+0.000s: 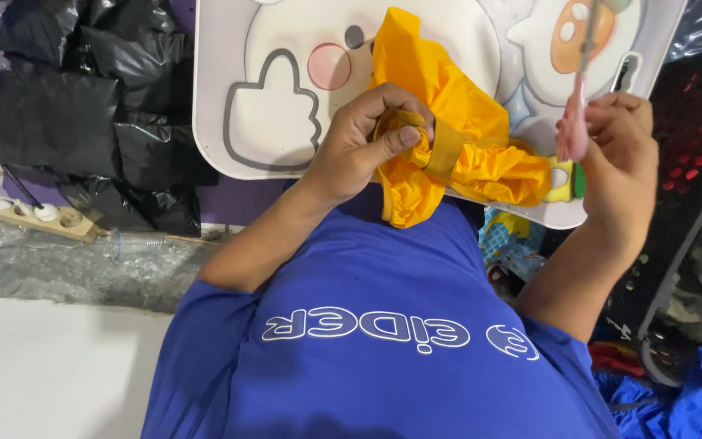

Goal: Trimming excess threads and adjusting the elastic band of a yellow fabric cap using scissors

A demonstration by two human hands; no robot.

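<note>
Yellow crumpled fabric bundle lies on white cartoon-printed worktop, at its near edge. Left hand grip clenched on bundle's twisted end. Right hand grip pinching thin pink strip, held upright just right of bundle.

- Crumpled thin fabric bag: bright orange-yellow, with a duller mustard band.
- Flat cartoon-printed desk: white, with grey outlines, a pink cheek circle, a dark dot and an orange oval.
- Small rubbery piece in the right hand: pale pink.
- Short-sleeved shirt: royal blue with white outlined lettering.
- Plastic sheeting: glossy black.
- Perforated panel: black, red showing through its holes.
</note>
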